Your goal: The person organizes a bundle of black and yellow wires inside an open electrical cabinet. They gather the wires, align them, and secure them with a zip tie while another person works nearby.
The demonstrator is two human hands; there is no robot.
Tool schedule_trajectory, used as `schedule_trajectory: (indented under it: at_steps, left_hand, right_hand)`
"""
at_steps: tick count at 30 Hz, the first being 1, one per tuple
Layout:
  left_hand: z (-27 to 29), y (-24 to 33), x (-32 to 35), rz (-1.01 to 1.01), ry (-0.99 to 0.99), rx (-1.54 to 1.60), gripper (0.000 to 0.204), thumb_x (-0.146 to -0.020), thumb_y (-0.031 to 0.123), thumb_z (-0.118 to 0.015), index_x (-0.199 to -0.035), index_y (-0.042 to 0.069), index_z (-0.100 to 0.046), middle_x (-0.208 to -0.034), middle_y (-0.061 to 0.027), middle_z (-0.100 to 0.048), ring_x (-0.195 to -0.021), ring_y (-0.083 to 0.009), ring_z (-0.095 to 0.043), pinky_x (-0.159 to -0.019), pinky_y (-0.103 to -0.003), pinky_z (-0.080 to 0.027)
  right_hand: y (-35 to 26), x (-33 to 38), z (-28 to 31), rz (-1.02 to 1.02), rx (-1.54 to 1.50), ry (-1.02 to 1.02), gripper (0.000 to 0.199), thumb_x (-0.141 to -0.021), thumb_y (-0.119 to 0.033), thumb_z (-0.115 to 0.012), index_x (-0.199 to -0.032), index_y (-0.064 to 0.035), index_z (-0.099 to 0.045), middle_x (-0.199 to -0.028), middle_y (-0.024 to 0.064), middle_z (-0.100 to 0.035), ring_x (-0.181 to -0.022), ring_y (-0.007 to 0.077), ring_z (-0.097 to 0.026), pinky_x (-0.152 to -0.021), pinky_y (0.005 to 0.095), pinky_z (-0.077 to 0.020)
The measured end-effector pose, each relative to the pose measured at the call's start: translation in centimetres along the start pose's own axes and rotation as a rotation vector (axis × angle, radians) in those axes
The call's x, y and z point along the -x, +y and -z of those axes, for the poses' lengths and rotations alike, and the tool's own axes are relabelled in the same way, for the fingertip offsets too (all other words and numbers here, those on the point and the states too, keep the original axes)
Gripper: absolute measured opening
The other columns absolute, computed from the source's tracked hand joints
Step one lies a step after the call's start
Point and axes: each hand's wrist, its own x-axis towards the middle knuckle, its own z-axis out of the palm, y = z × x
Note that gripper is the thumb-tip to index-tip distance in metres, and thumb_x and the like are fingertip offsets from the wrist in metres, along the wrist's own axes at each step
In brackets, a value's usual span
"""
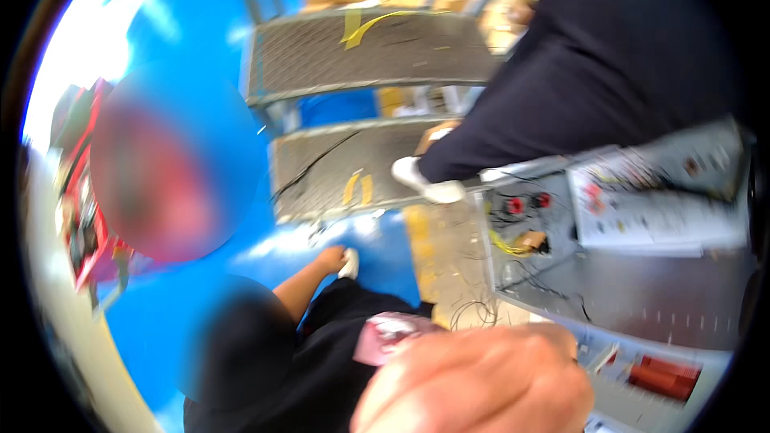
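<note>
My right hand (pixel 481 377) is large and close at the bottom, its fingers curled into a fist; anything inside them is hidden. Beside its knuckles a pink-and-white patch (pixel 391 335) lies against my black shirt (pixel 321 369); I cannot tell whether it is a card or a print. My left hand (pixel 330 259) hangs low above the blue floor, near a white shoe (pixel 350 265). It is small and blurred, so its fingers do not show clearly. Ahead stand metal steps (pixel 337 180), with a thin black cable (pixel 314 164) lying across the lower tread.
Another person's dark-trousered leg (pixel 553 112) crosses from the right, its white shoe (pixel 425 182) on the lower tread. An open grey metal enclosure (pixel 626 281) with wires and papers stands right. A red cart (pixel 84 192) is at left. Loose wires (pixel 475 313) lie on the floor.
</note>
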Motion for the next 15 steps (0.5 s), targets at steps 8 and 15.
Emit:
schedule_trajectory:
  at_steps: [8,15]
  left_hand:
    - [3.1,8.7,-1.0,-0.082,0.162,0.077,0.026,-0.081,0.026,-0.068,-0.096,0.005,-0.068,-0.091,-0.0167,-0.07,-0.089,-0.0329,-0.068,-0.079,-0.042,-0.053]
    - [2.4,25.1,-1.3,-0.46,0.236,0.385,0.018,-0.088,0.015,-0.066,-0.102,0.003,-0.066,-0.085,-0.0095,-0.07,-0.079,-0.0154,-0.066,-0.073,-0.03,-0.053]
  right_hand:
    - [-9.7,9.7,-7.1,0.277,0.258,0.039,0.025,-0.096,-0.023,-0.056,-0.107,-0.0034,-0.068,-0.103,0.0106,-0.067,-0.093,0.0245,-0.064,-0.083,0.0356,-0.0498]
    - [-16.6,21.9,-14.4,0.522,0.59,0.219,0.023,-0.097,-0.022,-0.056,-0.105,-0.0046,-0.068,-0.101,0.0082,-0.067,-0.091,0.0222,-0.064,-0.082,0.0346,-0.0487]
